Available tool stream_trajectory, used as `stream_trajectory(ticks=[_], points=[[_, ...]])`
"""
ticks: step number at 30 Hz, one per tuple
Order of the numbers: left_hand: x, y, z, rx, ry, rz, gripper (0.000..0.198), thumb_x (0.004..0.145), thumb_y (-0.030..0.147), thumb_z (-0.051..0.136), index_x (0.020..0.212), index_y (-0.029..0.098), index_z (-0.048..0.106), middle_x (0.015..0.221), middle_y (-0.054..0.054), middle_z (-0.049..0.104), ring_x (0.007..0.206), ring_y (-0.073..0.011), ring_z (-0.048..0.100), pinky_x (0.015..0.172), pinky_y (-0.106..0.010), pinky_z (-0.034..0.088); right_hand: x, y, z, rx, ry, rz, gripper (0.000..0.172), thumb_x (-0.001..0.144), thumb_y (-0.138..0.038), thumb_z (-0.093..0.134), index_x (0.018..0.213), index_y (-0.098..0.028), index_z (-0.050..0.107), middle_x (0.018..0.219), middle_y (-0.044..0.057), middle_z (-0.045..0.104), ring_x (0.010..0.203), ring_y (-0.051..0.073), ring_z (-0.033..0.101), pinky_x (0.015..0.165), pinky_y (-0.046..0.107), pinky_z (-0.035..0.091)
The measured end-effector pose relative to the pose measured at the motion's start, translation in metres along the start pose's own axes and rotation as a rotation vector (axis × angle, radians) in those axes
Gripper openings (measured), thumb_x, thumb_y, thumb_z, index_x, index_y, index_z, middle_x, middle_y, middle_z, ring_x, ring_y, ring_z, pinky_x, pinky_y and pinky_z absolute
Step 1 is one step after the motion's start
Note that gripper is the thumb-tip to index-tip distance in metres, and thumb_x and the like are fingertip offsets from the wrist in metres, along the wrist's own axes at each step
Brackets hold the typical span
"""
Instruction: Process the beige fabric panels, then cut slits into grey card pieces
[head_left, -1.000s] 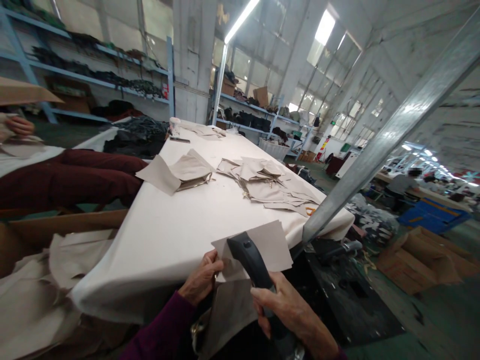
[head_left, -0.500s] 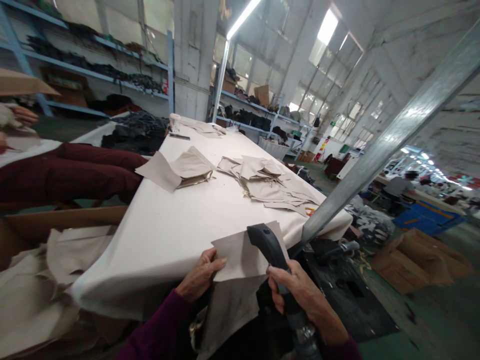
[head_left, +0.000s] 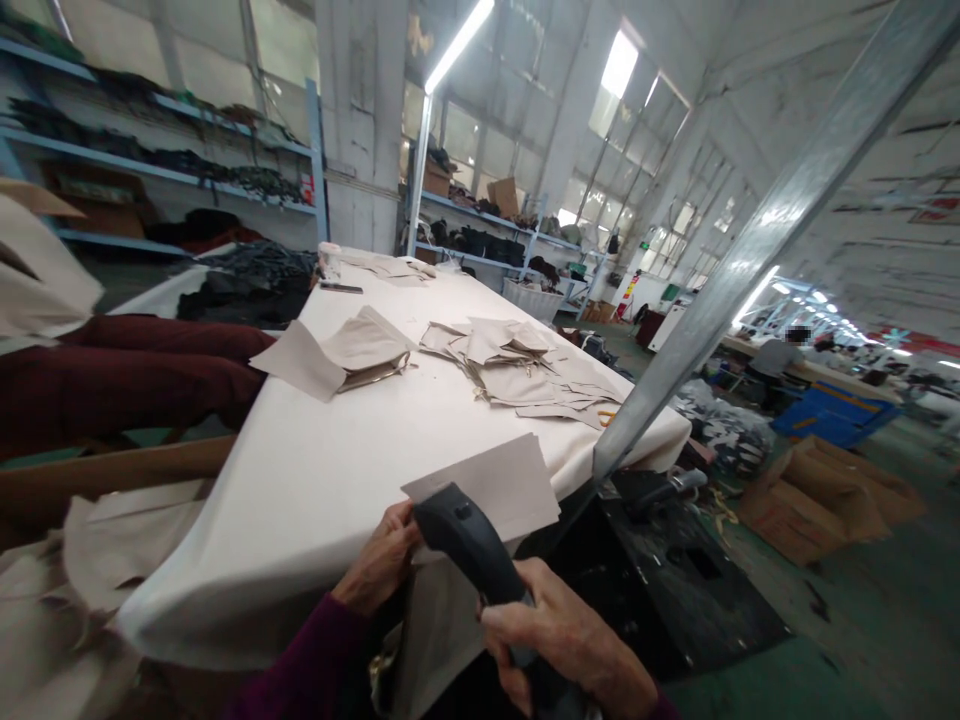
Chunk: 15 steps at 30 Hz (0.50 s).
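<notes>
Two hands, left hand [head_left: 379, 562] pinching fabric piece [head_left: 491, 485], right hand [head_left: 566, 640] gripping iron [head_left: 465, 540]

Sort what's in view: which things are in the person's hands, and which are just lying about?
In hand:
- left hand pinching the beige fabric piece at the table edge
- right hand gripping the dark iron handle over that piece

Lying about:
- folded stack
- cut pieces pile
- dark cloth heap
- cardboard boxes
</notes>
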<state>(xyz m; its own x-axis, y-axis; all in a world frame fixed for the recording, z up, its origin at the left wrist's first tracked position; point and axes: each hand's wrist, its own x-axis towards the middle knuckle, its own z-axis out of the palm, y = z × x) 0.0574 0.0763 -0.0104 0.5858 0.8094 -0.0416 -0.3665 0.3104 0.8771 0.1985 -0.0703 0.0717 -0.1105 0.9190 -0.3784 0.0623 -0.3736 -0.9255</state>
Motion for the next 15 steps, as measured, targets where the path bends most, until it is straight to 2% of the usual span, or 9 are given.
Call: stream_trajectory(ticks=[2,4,6,8,10,12,14,15], points=[[0.007,0.014,-0.002,-0.008,0.034,0.023,0.019,0.064,0.023,0.071,0.08,0.013,0.067,0.064,-0.002,0.066,0.054,-0.0148,0.059,0.053,-0.024,0.048,-0.013,0.003,-0.002,-0.032,0.033,0.003,0.014,0.072,-0.027,0.058,0.079,-0.015,0.057,0.054,-0.003,0.055,0.042,0.009,0.047,0.04,0.018,0.035],[0.015,0.039,-0.004,0.015,0.07,0.058,0.025,0.062,0.022,0.071,0.084,0.013,0.065,0.063,-0.001,0.065,0.052,-0.0144,0.058,0.052,-0.024,0.047,-0.03,0.007,-0.006,-0.072,0.134,-0.004,0.023,0.069,-0.026,0.062,0.088,-0.015,0.059,0.063,-0.001,0.059,0.053,0.011,0.052,0.048,0.019,0.039],[0.022,0.073,-0.004,0.116,0.095,0.137,0.028,0.061,0.022,0.072,0.085,0.012,0.064,0.058,0.0,0.062,0.048,-0.0129,0.055,0.049,-0.023,0.045,-0.045,0.009,-0.01,-0.088,0.204,-0.025,0.027,0.07,-0.031,0.064,0.091,-0.015,0.059,0.068,0.001,0.06,0.06,0.013,0.054,0.053,0.021,0.04],[0.026,0.113,0.001,0.286,0.097,0.267,0.027,0.064,0.024,0.07,0.087,0.012,0.063,0.056,0.002,0.059,0.047,-0.0113,0.051,0.047,-0.021,0.043,-0.057,0.012,-0.015,-0.054,0.221,-0.037,0.031,0.071,-0.039,0.063,0.091,-0.015,0.058,0.069,0.002,0.058,0.059,0.013,0.053,0.053,0.022,0.04],[0.027,0.152,0.01,0.521,0.121,0.468,0.024,0.072,0.028,0.065,0.088,0.01,0.062,0.06,0.001,0.057,0.052,-0.0106,0.049,0.049,-0.02,0.041,-0.062,0.016,-0.022,0.0,0.246,-0.035,0.036,0.072,-0.046,0.061,0.09,-0.015,0.057,0.068,0.002,0.055,0.054,0.012,0.05,0.049,0.022,0.038],[0.024,0.184,0.023,0.846,0.176,0.75,0.022,0.08,0.026,0.055,0.09,0.007,0.063,0.07,0.0,0.055,0.063,-0.0104,0.049,0.057,-0.02,0.042,-0.064,0.023,-0.029,0.025,0.297,-0.039,0.043,0.071,-0.053,0.06,0.09,-0.015,0.056,0.067,0.002,0.053,0.052,0.011,0.047,0.046,0.022,0.035],[0.02,0.202,0.036,1.182,0.197,1.077,0.027,0.086,0.018,0.045,0.103,0.007,0.062,0.08,-0.002,0.05,0.073,-0.0111,0.047,0.067,-0.023,0.042,-0.065,0.031,-0.036,0.009,0.322,-0.03,0.053,0.068,-0.062,0.06,0.09,-0.014,0.055,0.065,0.002,0.051,0.05,0.011,0.047,0.045,0.022,0.035],[0.019,0.205,0.04,1.321,0.188,1.232,0.031,0.088,0.015,0.04,0.111,0.009,0.06,0.083,-0.002,0.048,0.076,-0.0116,0.046,0.069,-0.024,0.041,-0.066,0.035,-0.039,-0.002,0.327,-0.025,0.057,0.066,-0.066,0.059,0.089,-0.014,0.055,0.065,0.002,0.051,0.05,0.012,0.046,0.044,0.023,0.035]])
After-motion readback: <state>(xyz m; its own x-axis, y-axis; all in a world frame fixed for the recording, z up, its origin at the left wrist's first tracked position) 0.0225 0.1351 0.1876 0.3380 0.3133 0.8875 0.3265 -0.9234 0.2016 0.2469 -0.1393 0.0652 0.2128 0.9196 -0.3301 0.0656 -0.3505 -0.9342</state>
